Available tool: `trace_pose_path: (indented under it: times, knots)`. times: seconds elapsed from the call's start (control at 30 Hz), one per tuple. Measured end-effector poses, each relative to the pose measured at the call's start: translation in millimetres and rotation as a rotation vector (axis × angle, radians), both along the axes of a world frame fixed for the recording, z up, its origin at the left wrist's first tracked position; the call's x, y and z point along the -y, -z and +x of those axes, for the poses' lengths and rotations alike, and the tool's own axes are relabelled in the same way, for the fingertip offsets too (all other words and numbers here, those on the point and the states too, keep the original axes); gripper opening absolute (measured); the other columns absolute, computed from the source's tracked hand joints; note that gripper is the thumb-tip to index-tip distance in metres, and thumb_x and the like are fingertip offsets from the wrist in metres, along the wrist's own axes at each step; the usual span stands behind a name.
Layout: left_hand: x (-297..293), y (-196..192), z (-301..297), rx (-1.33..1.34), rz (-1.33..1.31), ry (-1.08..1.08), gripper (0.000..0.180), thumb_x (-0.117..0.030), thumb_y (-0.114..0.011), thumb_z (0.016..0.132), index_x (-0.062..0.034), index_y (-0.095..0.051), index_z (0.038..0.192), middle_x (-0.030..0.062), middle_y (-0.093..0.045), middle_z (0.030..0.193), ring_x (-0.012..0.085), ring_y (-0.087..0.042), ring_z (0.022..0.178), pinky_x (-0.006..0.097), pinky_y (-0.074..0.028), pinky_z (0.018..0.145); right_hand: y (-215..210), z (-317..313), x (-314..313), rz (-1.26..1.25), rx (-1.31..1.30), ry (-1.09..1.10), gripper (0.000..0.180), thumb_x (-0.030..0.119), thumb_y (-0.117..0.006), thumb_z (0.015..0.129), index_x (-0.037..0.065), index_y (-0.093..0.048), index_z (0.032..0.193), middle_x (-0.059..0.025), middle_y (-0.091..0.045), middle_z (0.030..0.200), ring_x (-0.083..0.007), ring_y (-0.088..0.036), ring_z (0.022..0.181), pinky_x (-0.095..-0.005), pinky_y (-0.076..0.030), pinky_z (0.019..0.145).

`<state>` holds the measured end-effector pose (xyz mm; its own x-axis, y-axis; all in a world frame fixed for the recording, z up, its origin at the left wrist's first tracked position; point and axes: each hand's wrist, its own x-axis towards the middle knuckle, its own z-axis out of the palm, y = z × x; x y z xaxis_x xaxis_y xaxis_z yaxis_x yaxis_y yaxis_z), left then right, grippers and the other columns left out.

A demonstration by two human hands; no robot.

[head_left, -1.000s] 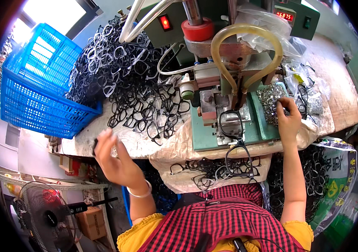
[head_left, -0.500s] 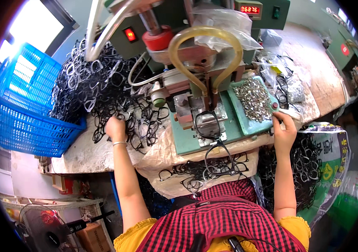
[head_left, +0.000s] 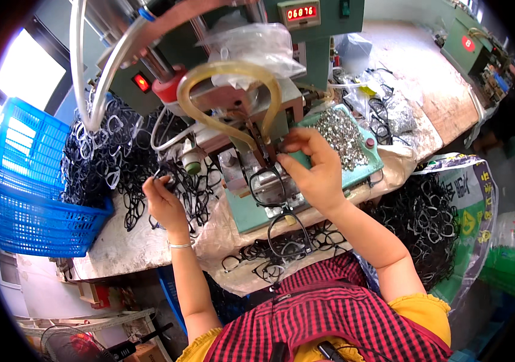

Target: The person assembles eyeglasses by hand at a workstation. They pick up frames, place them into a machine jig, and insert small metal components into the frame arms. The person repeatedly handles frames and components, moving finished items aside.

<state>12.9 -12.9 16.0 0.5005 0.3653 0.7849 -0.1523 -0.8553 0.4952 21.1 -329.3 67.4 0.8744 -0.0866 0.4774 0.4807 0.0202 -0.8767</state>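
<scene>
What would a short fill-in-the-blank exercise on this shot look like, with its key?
1. The bracelet is worn on the ____ wrist.
2. The pale-green tray is nearer the ____ hand.
3. The eyeglass frame below the curved yellowish hose is ____ in colour.
4. The checked apron is black and ____.

Missing words: left; right; black; red.

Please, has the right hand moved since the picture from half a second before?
Yes. Judged against the green tray, the right hand has moved left, from the tray's lower-right corner to its left side.
</scene>
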Motion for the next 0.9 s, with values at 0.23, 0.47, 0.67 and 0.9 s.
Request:
trace_pose_path:
  times: [0.23, 0.47, 0.67, 0.9]
  knots:
    - [-8, 24, 11, -0.093, -0.423, 0.041, 0.027, -0.024, -0.045, 0.109, -0.0048, -0.052, 0.093, 0.0035, -0.055, 0.079, 0.0098, -0.050, 0.068, 0.026, -0.042, 0.059, -19, -10, -13, 0.271, -0.207, -0.284, 0.045, 0.000, -0.068, 0.086, -0.004, -0.051, 0.128, -0.0065, -0.072, 0.100, -0.0093, -0.064, 0.093, -0.0238, -0.046, 0.088]
    - [112, -66, -58, 0.304, -0.334, 0.745, 0.016, -0.008, -0.054, 0.103, -0.0013, -0.063, 0.092, 0.0127, -0.067, 0.085, 0.0277, -0.068, 0.077, 0.043, -0.058, 0.081, -40, -28, 6, -0.060, -0.077, -0.168, 0.053, 0.001, -0.067, 0.086, -0.002, -0.050, 0.136, -0.0129, -0.070, 0.110, -0.0207, -0.068, 0.103, -0.0304, -0.050, 0.093]
    - [141, -82, -49, 0.026, 0.340, 1.025, 0.012, -0.015, -0.074, 0.081, -0.0103, -0.073, 0.092, 0.0080, -0.075, 0.097, 0.0259, -0.070, 0.082, 0.050, -0.052, 0.096, 37, 28, 73, -0.982, -0.004, 0.411, 0.028, 0.018, -0.075, 0.080, 0.009, -0.073, 0.107, -0.0219, -0.060, 0.130, -0.0404, -0.046, 0.134, -0.0487, -0.042, 0.108]
    - [137, -81, -42, 0.048, 0.344, 1.056, 0.017, -0.011, -0.076, 0.076, -0.0097, -0.074, 0.092, 0.0078, -0.075, 0.099, 0.0272, -0.066, 0.082, 0.048, -0.053, 0.086, 73, 38, 103, -0.866, 0.081, 0.481, 0.012, 0.013, -0.077, 0.075, 0.010, -0.076, 0.086, -0.0180, -0.067, 0.117, -0.0357, -0.057, 0.124, -0.0441, -0.045, 0.105]
